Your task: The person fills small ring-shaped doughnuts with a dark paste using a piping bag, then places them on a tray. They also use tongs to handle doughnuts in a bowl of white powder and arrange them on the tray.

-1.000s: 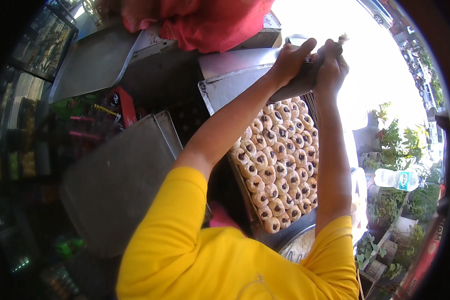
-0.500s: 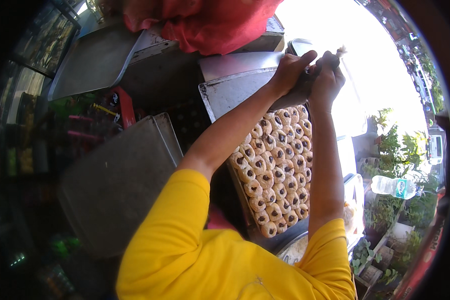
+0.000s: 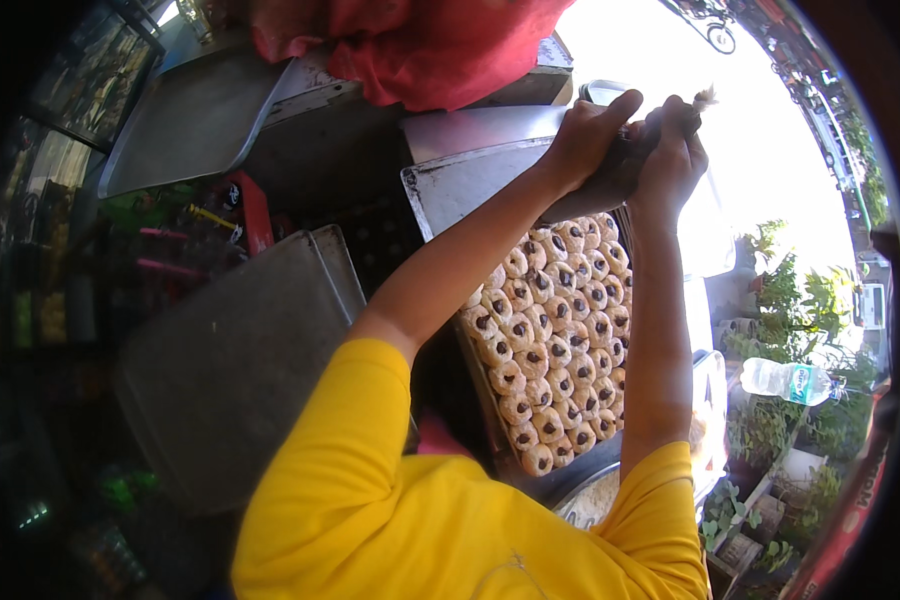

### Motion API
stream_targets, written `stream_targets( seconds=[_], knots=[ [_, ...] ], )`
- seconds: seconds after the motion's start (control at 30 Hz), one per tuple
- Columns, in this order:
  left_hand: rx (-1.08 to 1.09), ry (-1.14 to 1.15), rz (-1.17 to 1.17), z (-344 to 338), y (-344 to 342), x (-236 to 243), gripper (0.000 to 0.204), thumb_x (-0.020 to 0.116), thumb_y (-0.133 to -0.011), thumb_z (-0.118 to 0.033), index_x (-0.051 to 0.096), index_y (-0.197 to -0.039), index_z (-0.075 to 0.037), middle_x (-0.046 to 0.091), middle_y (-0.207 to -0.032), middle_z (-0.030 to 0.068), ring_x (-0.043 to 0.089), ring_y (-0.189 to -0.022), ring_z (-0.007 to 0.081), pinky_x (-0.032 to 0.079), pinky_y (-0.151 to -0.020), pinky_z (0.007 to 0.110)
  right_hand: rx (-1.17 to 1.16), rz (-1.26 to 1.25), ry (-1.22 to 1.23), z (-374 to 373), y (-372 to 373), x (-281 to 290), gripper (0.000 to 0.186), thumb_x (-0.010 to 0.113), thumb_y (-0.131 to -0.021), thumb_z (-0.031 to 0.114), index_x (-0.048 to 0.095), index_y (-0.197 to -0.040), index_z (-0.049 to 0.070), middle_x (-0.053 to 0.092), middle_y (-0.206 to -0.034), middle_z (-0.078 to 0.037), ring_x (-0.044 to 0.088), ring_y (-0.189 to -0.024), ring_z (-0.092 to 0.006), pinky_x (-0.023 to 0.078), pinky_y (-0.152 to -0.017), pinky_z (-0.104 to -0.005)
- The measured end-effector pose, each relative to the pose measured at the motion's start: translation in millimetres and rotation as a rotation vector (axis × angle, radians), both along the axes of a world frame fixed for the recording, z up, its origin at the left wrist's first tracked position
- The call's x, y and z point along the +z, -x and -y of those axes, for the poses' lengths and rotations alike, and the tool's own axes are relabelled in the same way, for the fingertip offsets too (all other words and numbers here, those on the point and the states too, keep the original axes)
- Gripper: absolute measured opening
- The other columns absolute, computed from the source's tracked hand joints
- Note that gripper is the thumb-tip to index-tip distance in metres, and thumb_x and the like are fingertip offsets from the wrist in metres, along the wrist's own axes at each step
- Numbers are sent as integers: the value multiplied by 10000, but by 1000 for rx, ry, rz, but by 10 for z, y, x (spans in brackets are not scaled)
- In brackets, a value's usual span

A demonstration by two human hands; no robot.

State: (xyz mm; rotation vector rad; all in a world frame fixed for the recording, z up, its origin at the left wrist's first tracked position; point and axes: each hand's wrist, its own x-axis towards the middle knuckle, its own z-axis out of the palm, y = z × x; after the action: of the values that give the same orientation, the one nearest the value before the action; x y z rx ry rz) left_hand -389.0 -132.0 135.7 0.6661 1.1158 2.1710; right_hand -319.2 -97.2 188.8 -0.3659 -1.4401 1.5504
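Note:
Both hands are up at the far end of a tray of buns, closed on a plastic piping bag [image 3: 610,188] full of dark filling. My left hand [image 3: 587,142] grips its left side with the thumb raised. Around the twisted top is my right hand [image 3: 672,165], and a pale tuft of the bag sticks out above the fingers. The bag's lower end hangs over the far buns; its tip is hidden. Rows of pale round buns [image 3: 560,340], most with a dark dab in the middle, fill the tray [image 3: 488,405] below my forearms.
Behind the buns lies a worn metal tray [image 3: 470,185]. Dark baking trays [image 3: 235,370] stand at the left, another grey tray [image 3: 185,125] farther back. A red cloth [image 3: 430,50] drapes over the far ledge. At the right are a plastic bottle [image 3: 785,381] and potted plants [image 3: 795,300].
My two hands and the piping bag have shifted slightly right. The right hand has moved a little away from the left. The buns stay where they were.

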Motion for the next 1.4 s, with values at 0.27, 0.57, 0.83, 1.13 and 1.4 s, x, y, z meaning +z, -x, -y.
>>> stream_targets(
  seconds=[0.27, 0.57, 0.83, 1.13, 1.4],
  knots=[
    [71, 82, -129, 254, 37, -303, 461, 521, -801, -493, 557, -696, -46, 519, -635, -14, 464, -567, 48, 383, -521, 199, 36, 60, 2, 160, 86, -326, 273, 536, -851, 203, 551, -654, 15, 482, -572, 17, 401, -521, -45, 316, -486, -194],
    [46, 79, -177, 186, 15, -276, 437, 543, -793, -468, 574, -693, -44, 544, -643, -8, 483, -575, 46, 386, -530, 187, -64, 93, -32, 123, 15, -293, 300, 534, -850, 235, 541, -646, 15, 498, -587, 6, 416, -527, -58, 327, -490, -207],
    [22, 60, -173, 136, 13, -161, 444, 556, -782, -475, 579, -694, -40, 546, -641, -6, 490, -577, 49, 396, -541, 193, -35, 8, -19, 139, 0, -150, 311, 523, -856, 225, 530, -624, 17, 478, -552, 9, 418, -502, -63, 330, -489, -206],
    [103, 119, -130, 365, 41, -17, 497, 519, -775, -508, 593, -704, -22, 558, -644, 30, 516, -597, 78, 405, -574, 213, 2, -1, 27, 308, 62, -21, 334, 531, -847, 256, 527, -612, 19, 467, -531, 7, 413, -486, -64, 322, -475, -204],
    [198, 219, -150, 568, 94, -351, 557, 493, -765, -523, 612, -692, 16, 594, -623, 76, 546, -618, 112, 419, -595, 258, 106, 40, -9, 466, 159, -364, 252, 527, -853, 207, 571, -698, 14, 513, -601, 18, 432, -538, -47, 339, -491, -189]
  ],
)
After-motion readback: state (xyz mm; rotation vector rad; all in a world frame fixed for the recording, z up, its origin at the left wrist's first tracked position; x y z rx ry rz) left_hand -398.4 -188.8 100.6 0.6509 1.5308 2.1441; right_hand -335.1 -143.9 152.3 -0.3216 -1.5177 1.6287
